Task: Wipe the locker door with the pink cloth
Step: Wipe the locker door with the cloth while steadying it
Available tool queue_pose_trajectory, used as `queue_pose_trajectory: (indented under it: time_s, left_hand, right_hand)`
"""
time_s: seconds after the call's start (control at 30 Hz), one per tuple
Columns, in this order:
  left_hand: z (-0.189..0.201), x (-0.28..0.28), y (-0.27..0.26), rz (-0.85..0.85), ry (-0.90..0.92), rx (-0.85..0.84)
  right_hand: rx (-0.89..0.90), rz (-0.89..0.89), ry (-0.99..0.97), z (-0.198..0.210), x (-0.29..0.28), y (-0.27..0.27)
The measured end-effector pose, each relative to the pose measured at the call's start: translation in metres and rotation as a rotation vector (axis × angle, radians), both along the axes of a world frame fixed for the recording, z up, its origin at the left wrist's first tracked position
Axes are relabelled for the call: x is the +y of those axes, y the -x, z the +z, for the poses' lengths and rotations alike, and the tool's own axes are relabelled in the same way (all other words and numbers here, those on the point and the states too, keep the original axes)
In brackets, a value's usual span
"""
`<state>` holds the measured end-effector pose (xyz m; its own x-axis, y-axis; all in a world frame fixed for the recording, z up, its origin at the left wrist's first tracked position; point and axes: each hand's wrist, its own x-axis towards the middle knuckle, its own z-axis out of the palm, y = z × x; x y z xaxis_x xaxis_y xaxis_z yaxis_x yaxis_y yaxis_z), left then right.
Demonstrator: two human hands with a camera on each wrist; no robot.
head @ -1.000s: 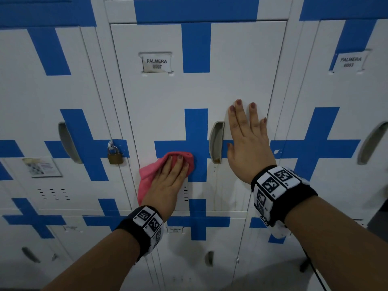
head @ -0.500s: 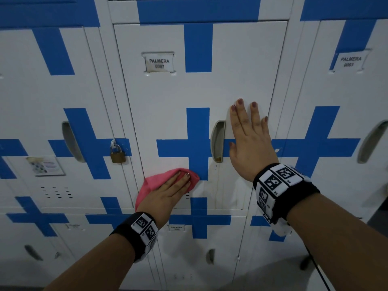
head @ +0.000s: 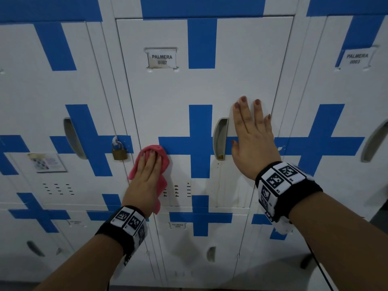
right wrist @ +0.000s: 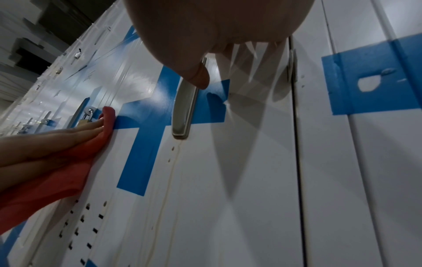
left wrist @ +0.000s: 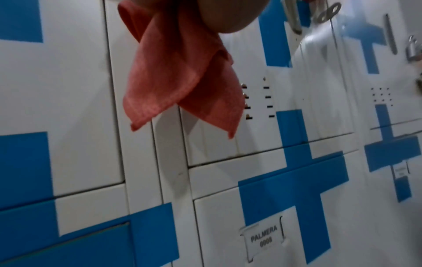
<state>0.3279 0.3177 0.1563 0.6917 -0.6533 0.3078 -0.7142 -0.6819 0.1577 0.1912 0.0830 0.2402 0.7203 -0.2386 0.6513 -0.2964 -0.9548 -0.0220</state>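
The white locker door (head: 201, 87) with a blue cross, labelled PALMERA 0007, fills the middle of the head view. My left hand (head: 150, 162) presses the pink cloth (head: 165, 164) flat against the door's lower left part, close to its left edge, fingers straight. In the left wrist view the cloth (left wrist: 182, 72) hangs in two loose corners below the palm (left wrist: 219, 14). My right hand (head: 249, 131) lies flat on the door, just right of the recessed handle (head: 220, 139), and holds nothing. The right wrist view shows the cloth (right wrist: 45, 180) under the left fingers (right wrist: 57, 140).
A brass padlock (head: 119, 152) hangs on the neighbouring locker just left of the cloth. Vent slots (head: 177, 191) lie right of the left wrist. More lockers surround this door, one below it (head: 199, 259) and one to the right (head: 346, 122).
My left hand has slid the cloth leftwards from the blue cross toward the door's left edge, dipping down and then coming back up. The right hand has stayed put.
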Motion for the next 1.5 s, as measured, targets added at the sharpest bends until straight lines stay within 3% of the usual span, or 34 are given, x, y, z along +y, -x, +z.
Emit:
queue_pose_trajectory:
  time_s: [0.7, 1.03, 1.5]
  left_hand:
    - [-0.056, 0.017, -0.017, -0.111, -0.238, -0.115]
    - [-0.068, 0.016, -0.003, -0.114, -0.366, 0.006]
    - [-0.100, 0.018, -0.007, -0.162, -0.429, 0.021]
  right_hand:
    - [0.014, -0.016, 0.016, 0.001, 0.001, 0.000]
    - [0.005, -0.010, 0.016, 0.000, 0.000, -0.001]
    - [0.010, -0.015, 0.018, 0.000, 0.000, -0.001]
